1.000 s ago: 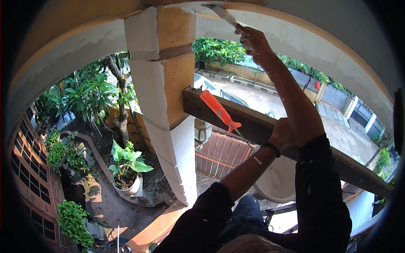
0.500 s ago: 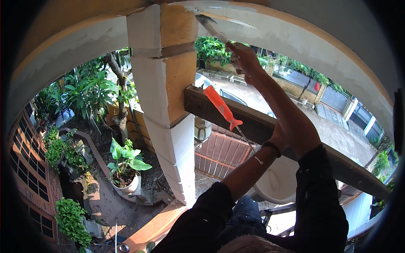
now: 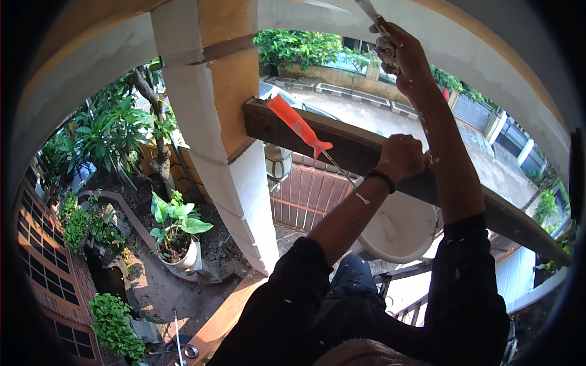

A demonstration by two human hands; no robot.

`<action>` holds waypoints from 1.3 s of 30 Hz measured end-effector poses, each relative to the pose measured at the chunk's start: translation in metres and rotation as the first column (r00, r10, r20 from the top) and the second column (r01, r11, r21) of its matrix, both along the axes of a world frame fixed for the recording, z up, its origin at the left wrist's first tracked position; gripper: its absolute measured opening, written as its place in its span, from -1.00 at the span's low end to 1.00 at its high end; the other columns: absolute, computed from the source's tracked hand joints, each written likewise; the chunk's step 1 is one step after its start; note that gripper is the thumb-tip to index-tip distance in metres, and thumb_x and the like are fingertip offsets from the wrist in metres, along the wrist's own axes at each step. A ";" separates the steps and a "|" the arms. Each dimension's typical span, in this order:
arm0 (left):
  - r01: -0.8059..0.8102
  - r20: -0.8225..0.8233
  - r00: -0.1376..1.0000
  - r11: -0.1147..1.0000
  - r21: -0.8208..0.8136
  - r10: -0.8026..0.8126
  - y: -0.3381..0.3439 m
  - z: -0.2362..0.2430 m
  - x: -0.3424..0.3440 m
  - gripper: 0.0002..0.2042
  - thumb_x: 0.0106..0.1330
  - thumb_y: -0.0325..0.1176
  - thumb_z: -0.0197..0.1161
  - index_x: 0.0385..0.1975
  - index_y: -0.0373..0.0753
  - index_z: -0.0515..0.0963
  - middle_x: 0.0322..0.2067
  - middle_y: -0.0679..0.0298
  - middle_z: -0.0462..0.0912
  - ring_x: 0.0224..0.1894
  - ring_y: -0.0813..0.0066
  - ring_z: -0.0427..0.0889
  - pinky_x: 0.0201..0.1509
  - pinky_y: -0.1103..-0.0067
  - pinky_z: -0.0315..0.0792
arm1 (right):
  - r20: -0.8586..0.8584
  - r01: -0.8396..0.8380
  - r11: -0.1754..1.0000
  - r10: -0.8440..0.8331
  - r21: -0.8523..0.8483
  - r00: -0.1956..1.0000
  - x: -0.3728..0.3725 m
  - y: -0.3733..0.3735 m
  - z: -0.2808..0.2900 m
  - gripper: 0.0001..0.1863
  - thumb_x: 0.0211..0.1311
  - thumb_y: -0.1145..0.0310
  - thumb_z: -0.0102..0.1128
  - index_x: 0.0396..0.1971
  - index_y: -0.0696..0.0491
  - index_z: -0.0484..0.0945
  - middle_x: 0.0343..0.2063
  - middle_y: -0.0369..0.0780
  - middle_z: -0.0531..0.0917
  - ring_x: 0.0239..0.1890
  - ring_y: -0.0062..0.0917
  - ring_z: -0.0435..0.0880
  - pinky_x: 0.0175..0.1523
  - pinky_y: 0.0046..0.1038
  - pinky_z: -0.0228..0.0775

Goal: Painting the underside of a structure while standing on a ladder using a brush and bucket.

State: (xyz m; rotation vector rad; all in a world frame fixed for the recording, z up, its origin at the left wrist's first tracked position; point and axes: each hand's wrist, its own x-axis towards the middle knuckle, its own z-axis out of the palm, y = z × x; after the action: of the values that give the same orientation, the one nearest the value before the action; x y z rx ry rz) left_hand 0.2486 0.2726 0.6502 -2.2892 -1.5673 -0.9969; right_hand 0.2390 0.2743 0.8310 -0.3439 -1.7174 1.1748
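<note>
High at the upper right, my right hand [image 3: 394, 52] is closed around the pale handle of a paintbrush [image 3: 367, 8], whose far end runs out of the picture. White paint smears its fingers and specks the forearm. My left hand [image 3: 403, 157], with a dark band at the wrist, is closed over a dark wooden beam [image 3: 342, 139]. An orange-handled paint roller [image 3: 296, 125] leans against this beam left of that hand; its wire frame runs down toward my wrist, and the roller end is hard to make out. Below the beam sits a whitish bucket [image 3: 400, 229].
A white and yellow pillar [image 3: 229, 110] meets the beam's left end. A pale arch [image 3: 317, 18] curves overhead. Far below lie a potted plant [image 3: 181, 253], a reddish gate [image 3: 311, 201] and the street. A lantern [image 3: 278, 163] hangs beside the pillar.
My right hand has moved up and right, taking the brush off the arch edge by the pillar. The view has shifted, so the pillar and beam appear further left; my left hand stays at the beam.
</note>
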 end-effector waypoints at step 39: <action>-0.072 -0.051 0.996 0.997 -0.007 0.071 0.013 0.002 0.004 -0.48 0.45 0.08 0.01 -0.43 -0.24 0.74 -0.41 0.06 0.74 -0.26 0.17 0.75 -0.10 0.34 0.60 | 0.763 -0.524 0.658 -0.646 0.541 -0.024 0.120 -0.029 -0.310 -0.89 -0.07 0.45 0.25 -0.54 0.07 0.74 -0.48 -0.11 0.75 -0.40 -0.29 0.77 -0.27 -0.27 0.60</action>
State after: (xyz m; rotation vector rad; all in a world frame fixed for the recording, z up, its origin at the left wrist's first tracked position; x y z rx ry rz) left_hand 0.2528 0.2853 0.6520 -2.2289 -1.6242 -0.9093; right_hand 0.3590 0.2456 0.5209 -0.9047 -3.2666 -0.4991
